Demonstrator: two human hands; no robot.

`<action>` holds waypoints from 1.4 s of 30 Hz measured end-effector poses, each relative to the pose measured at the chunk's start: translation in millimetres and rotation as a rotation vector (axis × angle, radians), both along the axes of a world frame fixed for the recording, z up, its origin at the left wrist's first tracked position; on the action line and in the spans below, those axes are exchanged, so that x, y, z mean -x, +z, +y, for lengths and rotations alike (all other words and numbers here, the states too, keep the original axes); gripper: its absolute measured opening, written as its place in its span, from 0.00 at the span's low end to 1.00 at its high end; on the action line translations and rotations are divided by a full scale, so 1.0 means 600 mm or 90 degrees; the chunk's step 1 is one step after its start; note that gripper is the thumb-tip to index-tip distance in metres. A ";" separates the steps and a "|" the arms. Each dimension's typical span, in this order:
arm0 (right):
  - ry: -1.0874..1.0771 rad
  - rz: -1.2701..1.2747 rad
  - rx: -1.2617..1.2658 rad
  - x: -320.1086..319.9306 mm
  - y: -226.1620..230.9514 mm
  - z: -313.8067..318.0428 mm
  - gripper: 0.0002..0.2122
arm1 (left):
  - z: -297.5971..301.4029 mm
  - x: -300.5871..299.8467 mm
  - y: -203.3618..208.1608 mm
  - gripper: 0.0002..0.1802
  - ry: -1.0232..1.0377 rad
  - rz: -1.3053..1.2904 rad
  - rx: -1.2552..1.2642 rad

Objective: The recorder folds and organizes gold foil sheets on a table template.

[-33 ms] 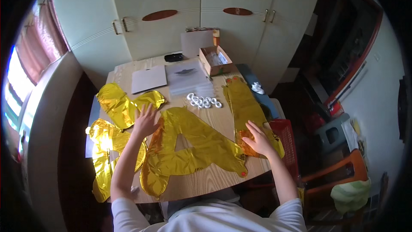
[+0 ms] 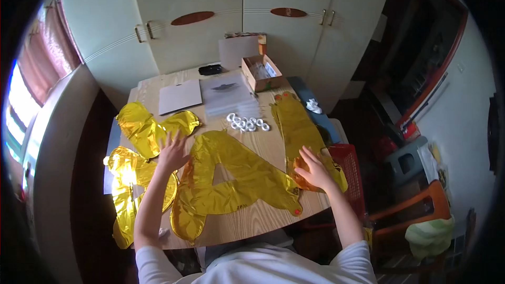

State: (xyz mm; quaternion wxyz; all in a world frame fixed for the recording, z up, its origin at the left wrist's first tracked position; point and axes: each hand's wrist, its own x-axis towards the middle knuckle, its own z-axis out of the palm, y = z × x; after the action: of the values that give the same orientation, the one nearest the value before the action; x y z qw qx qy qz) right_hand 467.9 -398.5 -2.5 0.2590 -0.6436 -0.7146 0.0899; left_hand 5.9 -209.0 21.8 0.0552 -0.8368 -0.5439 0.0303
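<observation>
Flat gold foil balloons lie spread over the wooden table [image 2: 252, 152]. The middle one, an A-shaped foil balloon [image 2: 242, 173], has a triangular hole. My left hand [image 2: 173, 152], fingers spread, rests between its left edge and a curved foil balloon [image 2: 141, 126] at the upper left. Below that, a shiny foil balloon [image 2: 124, 173] hangs partly over the table's left edge. On the right, my right hand [image 2: 314, 171] lies open, fingers extended, over the lower part of a long foil balloon [image 2: 299, 126]. Neither hand grips anything.
Beyond the balloons are several white rings [image 2: 246, 123], a grey-white card [image 2: 180, 97], clear plastic sleeves [image 2: 223, 100], an open cardboard box [image 2: 268, 81] and a black object [image 2: 210, 69]. A red basket [image 2: 347, 168] stands off the right edge, near an orange wooden chair [image 2: 436, 202].
The view has shifted slightly. My left hand has moved a little left and toward me; my right hand stays on the long foil balloon.
</observation>
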 end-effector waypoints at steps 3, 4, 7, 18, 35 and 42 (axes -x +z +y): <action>-0.011 -0.134 0.036 0.004 -0.027 0.014 0.30 | -0.028 0.070 -0.033 0.39 0.071 -0.008 -0.013; -0.017 -0.130 0.038 0.001 -0.038 0.016 0.29 | -0.024 0.086 -0.044 0.38 0.088 -0.015 -0.027; -0.041 -0.101 0.024 -0.001 -0.060 0.020 0.26 | -0.011 0.121 -0.068 0.35 0.062 0.007 -0.030; -0.042 0.035 0.028 -0.052 -0.097 0.040 0.17 | -0.096 -0.153 0.008 0.19 -0.279 -0.335 -0.023; -0.223 0.782 0.005 -0.125 0.004 0.081 0.13 | -0.070 -0.564 -0.081 0.27 -0.443 -0.257 0.081; -0.226 0.883 -0.131 -0.235 0.123 0.146 0.16 | -0.046 -0.566 -0.095 0.54 -0.400 -0.101 0.054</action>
State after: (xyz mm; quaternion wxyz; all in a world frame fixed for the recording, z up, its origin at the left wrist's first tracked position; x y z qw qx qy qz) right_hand 608.6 -311.0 71.1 0.7231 -0.5170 -0.2748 0.3665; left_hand 345.6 -236.7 -35.4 -0.0153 -0.9649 -0.2604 -0.0311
